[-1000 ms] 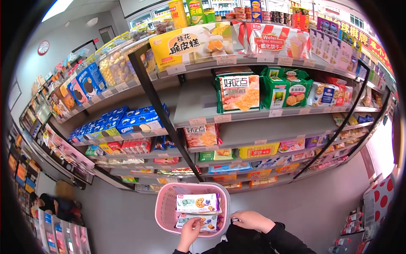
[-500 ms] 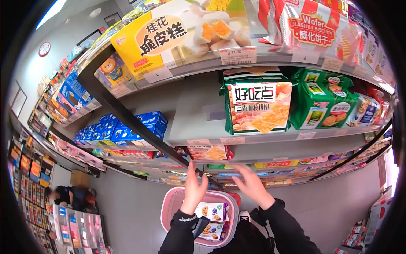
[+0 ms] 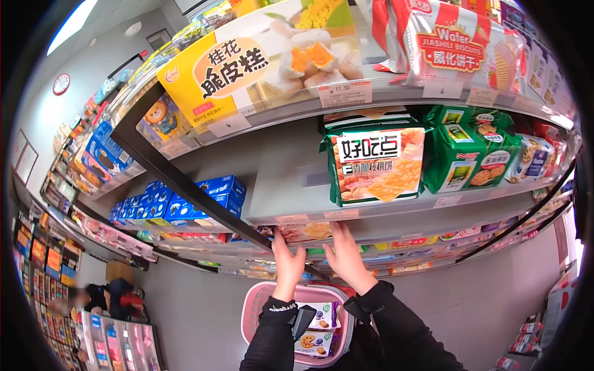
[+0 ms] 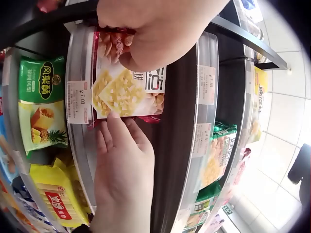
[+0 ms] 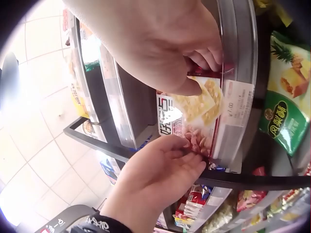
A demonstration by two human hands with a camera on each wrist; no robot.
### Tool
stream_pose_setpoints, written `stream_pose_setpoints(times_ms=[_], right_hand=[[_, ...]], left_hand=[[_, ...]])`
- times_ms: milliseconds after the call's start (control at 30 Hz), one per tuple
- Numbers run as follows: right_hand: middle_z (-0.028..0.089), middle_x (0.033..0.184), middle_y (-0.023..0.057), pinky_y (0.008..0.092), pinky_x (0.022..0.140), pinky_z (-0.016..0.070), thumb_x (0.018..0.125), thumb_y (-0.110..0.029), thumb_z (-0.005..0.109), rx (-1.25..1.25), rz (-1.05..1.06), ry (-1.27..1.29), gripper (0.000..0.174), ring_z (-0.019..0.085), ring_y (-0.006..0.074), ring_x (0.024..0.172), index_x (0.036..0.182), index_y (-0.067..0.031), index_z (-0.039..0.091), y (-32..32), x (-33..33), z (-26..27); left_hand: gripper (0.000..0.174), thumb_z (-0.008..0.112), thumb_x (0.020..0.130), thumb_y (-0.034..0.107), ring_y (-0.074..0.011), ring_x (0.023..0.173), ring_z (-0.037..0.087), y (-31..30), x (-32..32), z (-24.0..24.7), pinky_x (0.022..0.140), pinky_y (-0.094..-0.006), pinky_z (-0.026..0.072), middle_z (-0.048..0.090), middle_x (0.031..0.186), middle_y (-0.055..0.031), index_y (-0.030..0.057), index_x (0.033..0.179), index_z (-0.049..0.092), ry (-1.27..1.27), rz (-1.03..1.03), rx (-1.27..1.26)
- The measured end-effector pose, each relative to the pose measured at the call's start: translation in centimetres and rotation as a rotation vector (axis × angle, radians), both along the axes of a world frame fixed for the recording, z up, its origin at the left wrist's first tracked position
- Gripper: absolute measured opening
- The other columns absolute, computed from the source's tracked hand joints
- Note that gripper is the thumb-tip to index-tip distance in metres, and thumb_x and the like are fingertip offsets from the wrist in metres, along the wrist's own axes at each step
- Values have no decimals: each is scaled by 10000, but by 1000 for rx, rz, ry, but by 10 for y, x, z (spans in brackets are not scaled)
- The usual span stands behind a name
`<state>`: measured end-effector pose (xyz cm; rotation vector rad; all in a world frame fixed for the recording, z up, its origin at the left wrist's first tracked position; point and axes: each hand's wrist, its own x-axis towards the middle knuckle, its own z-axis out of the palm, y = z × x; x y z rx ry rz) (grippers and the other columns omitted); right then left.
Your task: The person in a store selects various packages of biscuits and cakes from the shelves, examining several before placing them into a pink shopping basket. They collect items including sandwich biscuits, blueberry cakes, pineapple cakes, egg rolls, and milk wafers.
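Observation:
Both hands are at a red-edged pack of biscuits (image 3: 304,232) on the shelf below the green packs. Its front, printed with square crackers (image 4: 119,90), faces out. My left hand (image 3: 288,266) grips one end, thumb on the front, as the left wrist view shows. At the other end my right hand (image 3: 348,256) holds the pack, with its thumb (image 5: 190,88) over the front and its fingers along the side. Below the hands stands a pink basket (image 3: 252,309) with white and purple biscuit packs (image 3: 314,344) in it.
A black shelf post (image 3: 185,176) slants just left of my left hand. Above stand a green-edged biscuit pack (image 3: 378,164) and green packs (image 3: 473,154). Blue boxes (image 3: 204,198) fill the shelf at left. A person (image 3: 99,298) is in the left background.
My hands rose from the basket area to the shelf and now hold the biscuit pack at both ends. The view has moved closer to the shelves.

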<state>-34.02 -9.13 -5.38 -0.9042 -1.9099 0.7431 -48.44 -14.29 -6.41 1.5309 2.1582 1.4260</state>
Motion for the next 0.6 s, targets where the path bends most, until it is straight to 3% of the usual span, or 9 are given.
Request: stream_pose_setpoints(times_ms=[67, 300, 367, 433, 500, 533, 600], right_hand=[[372, 1199, 272, 404, 936, 329, 718, -26, 564, 32, -15, 58, 604, 372, 426, 1116, 1256, 15, 294, -3, -2, -3], [401, 1199, 235, 394, 943, 322, 732, -54, 583, 24, -119, 30, 558, 371, 401, 1144, 1230, 5, 339, -25, 16, 2], [424, 1182, 214, 401, 936, 326, 739, -63, 587, 59, -104, 28, 514, 380, 396, 1139, 1201, -3, 370, -37, 25, 5], [421, 1160, 204, 388, 913, 351, 729, -71, 605, 66, -100, -16, 513, 400, 379, 1121, 1185, -6, 381, -53, 37, 15], [407, 1148, 190, 359, 881, 379, 707, -81, 635, -102, 30, 36, 542, 420, 349, 1104, 1181, -6, 384, -71, 50, 18], [369, 1174, 189, 401, 873, 395, 685, -145, 664, -203, 68, 42, 614, 410, 358, 1093, 1223, -45, 387, -80, 56, 26], [330, 1203, 199, 402, 885, 387, 682, -163, 674, -148, 87, 2, 640, 406, 359, 1094, 1239, -52, 378, -94, 64, 34]], left_hand=[[664, 549, 691, 18, -373, 1061, 405, 0, 0, -2, 919, -392, 326, 404, 1140, -259, -61, 1277, 246, -41, -9, 16], [611, 555, 711, 33, -339, 1100, 398, -25, 6, 3, 932, -376, 318, 403, 1170, -232, -39, 1259, 294, -73, -55, 37], [605, 556, 731, 43, -312, 1106, 404, -34, 8, -2, 938, -362, 314, 402, 1182, -221, -45, 1263, 282, -238, -176, 157], [607, 558, 747, 53, -289, 1104, 410, -55, 14, 6, 936, -347, 318, 402, 1189, -209, -50, 1268, 266, -209, -175, 157], [590, 553, 748, 27, -261, 1104, 418, -78, 15, 13, 936, -334, 320, 428, 1169, -191, -51, 1261, 272, -269, -251, 39], [564, 543, 752, 0, -221, 1069, 457, -89, 14, 19, 909, -316, 351, 458, 1146, -167, -45, 1251, 284, -349, -342, 36], [557, 536, 754, -13, -207, 1047, 476, -108, 17, 36, 890, -306, 368, 466, 1139, -157, -41, 1250, 284, -432, -373, 7]])
